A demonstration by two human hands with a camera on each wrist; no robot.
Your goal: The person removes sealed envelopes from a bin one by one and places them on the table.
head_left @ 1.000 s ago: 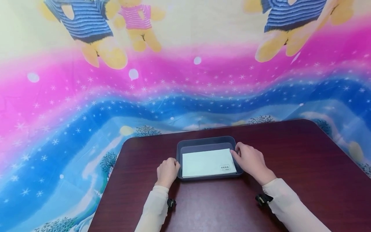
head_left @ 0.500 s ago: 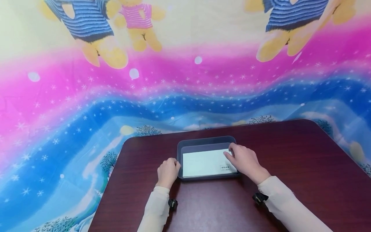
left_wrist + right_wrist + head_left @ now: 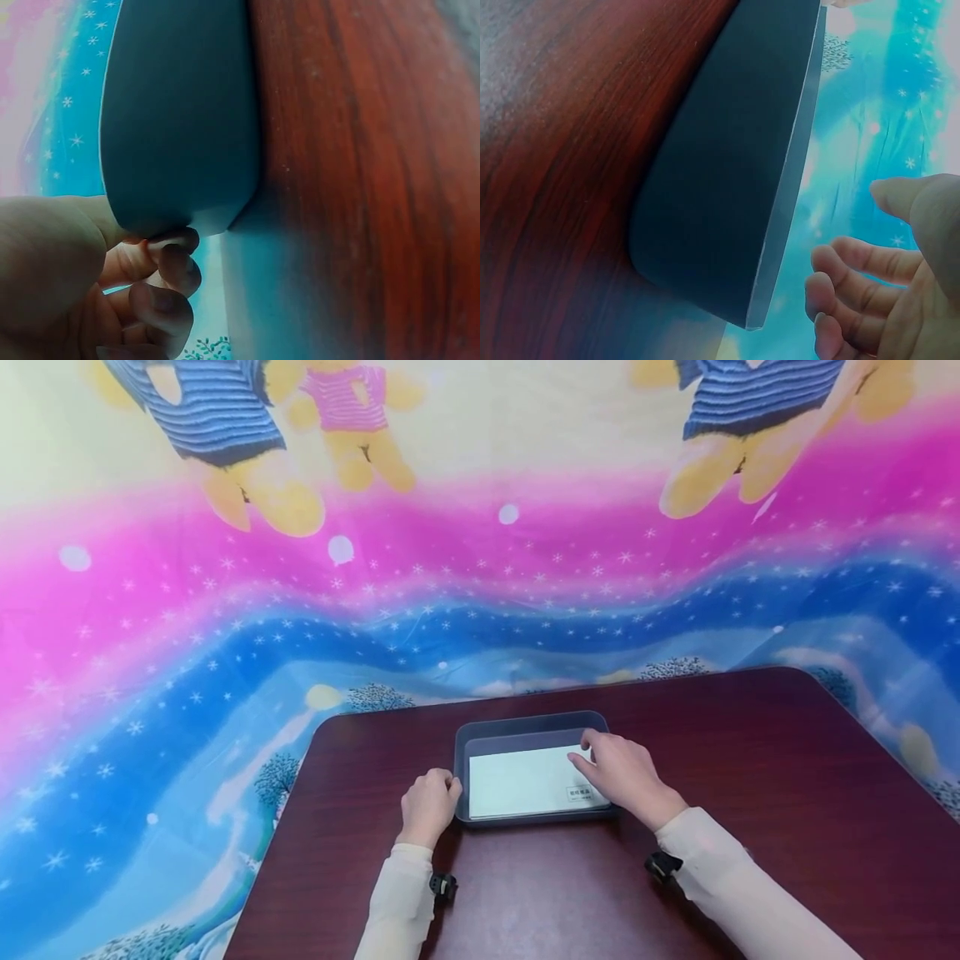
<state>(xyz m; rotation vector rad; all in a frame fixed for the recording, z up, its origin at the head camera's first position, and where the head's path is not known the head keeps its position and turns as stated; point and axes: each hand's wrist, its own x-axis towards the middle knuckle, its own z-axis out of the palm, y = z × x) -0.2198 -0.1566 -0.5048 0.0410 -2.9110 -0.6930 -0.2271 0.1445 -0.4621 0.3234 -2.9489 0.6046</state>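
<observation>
Dark tray (image 3: 517, 742) sits on the brown table (image 3: 787, 777), below centre of the head frame. White paper (image 3: 517, 783) lies flat inside it, nearer the tray's lower edge, a strip of tray floor showing above; small boxed print (image 3: 579, 793) at the paper's lower right corner, too small to read.

Left hand (image 3: 429, 806), left of the tray, pinches its edge: in the left wrist view the thumb runs behind the wall, fingers curled at the near corner, lower left of frame.

Right hand (image 3: 626, 772) is over the tray's right side, thumb and fingers parted, holding nothing. Right wrist view has it at lower right, fingers loosely bent, apart from the tray wall. Can't tell from the head view if the fingertips touch the paper.

Pale sleeves (image 3: 750, 885) on both arms, a black device at each wrist. Backdrop (image 3: 450, 543), pink and blue with snowflakes, fills the upper frame.
</observation>
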